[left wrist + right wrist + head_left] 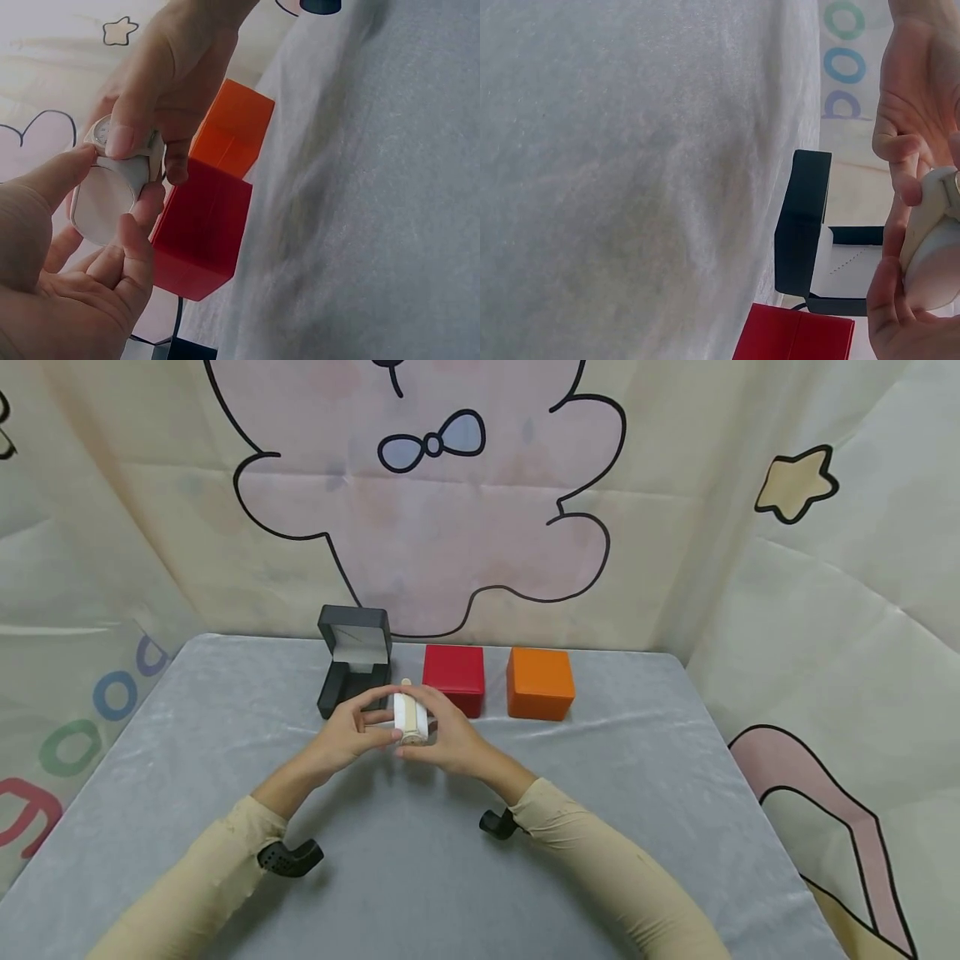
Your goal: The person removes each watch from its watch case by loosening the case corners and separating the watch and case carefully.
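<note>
A wristwatch with a pale beige strap is wrapped round a white watch pillow. Both hands hold it in the air over the table, just in front of the boxes. My left hand grips it from the left side, thumb at the near end and fingers round the far edge. From the right, my right hand pinches it, its thumb lying by the watch dial in the left wrist view. Behind the left hand stands a black watch box, its lid raised and pale lining showing.
A red box stands behind the right hand, with an orange box to its right. Both look closed. Grey cloth covers the table, and printed curtains hang at its back and sides.
</note>
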`<state>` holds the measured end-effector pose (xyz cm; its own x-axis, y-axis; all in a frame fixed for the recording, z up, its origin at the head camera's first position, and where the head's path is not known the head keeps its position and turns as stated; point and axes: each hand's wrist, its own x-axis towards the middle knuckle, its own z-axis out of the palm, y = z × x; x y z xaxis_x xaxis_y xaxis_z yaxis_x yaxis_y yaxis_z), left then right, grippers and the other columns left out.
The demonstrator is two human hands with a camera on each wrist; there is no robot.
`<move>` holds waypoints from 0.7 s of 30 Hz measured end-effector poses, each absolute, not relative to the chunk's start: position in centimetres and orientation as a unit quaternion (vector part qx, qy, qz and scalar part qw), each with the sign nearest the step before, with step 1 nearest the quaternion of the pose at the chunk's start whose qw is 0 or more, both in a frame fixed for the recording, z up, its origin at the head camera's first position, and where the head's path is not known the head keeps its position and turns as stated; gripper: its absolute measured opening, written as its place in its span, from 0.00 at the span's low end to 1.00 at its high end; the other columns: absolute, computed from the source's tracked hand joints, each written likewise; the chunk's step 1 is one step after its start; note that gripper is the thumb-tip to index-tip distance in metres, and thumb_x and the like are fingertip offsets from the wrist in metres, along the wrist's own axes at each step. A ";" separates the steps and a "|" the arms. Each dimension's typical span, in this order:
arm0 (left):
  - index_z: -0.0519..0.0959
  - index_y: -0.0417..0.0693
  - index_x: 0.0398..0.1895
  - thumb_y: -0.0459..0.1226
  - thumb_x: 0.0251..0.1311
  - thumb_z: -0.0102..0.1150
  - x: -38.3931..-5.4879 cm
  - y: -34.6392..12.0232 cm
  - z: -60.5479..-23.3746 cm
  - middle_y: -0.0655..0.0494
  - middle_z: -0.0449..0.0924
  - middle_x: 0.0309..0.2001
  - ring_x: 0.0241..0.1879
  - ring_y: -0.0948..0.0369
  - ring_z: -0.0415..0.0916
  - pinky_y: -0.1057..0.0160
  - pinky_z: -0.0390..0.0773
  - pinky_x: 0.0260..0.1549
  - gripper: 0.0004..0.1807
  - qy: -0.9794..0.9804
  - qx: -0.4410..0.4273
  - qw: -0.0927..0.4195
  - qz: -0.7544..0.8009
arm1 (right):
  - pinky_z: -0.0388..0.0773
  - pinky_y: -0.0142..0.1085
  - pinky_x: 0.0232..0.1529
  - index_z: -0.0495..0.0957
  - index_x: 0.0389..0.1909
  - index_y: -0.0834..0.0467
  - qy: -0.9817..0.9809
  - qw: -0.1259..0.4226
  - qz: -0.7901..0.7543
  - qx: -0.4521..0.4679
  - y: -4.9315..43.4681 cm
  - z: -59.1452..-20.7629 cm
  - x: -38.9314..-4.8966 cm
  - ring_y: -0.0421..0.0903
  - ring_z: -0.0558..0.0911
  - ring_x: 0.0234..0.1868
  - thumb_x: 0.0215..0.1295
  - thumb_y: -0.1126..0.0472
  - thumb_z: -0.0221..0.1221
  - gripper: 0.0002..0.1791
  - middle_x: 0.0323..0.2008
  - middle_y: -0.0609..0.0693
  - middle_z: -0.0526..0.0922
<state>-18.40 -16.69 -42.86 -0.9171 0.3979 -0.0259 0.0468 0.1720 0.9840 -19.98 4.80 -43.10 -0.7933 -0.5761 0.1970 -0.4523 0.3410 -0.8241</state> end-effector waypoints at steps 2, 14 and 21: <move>0.60 0.49 0.77 0.34 0.64 0.66 -18.3 -16.6 -42.8 0.38 0.72 0.69 0.67 0.45 0.73 0.61 0.85 0.45 0.40 0.751 0.147 0.140 0.628 | 0.82 0.40 0.50 0.62 0.76 0.47 0.818 0.061 -0.479 -0.312 4.7 -43.1 -19.9 0.44 0.70 0.61 0.56 0.57 0.74 0.47 0.73 0.49 0.65; 0.57 0.46 0.80 0.37 0.65 0.66 -17.9 -16.6 -42.6 0.37 0.72 0.68 0.55 0.68 0.81 0.64 0.84 0.47 0.42 0.764 0.146 0.146 0.611 | 0.82 0.32 0.51 0.66 0.72 0.43 0.807 0.059 -0.494 -0.319 4.7 -43.2 -19.7 0.43 0.71 0.61 0.57 0.58 0.73 0.42 0.67 0.45 0.71; 0.58 0.45 0.79 0.36 0.65 0.66 -18.1 -16.2 -42.6 0.37 0.73 0.68 0.64 0.49 0.77 0.59 0.84 0.51 0.41 0.765 0.160 0.143 0.607 | 0.83 0.32 0.46 0.66 0.73 0.44 0.809 0.058 -0.495 -0.310 4.9 -43.3 -19.5 0.43 0.73 0.56 0.58 0.63 0.70 0.42 0.64 0.45 0.73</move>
<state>-18.07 -16.22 -42.63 -0.9076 0.4191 -0.0250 0.0713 0.2126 0.9745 -19.48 4.94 -43.28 -0.8011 -0.5593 0.2131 -0.4442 0.3170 -0.8380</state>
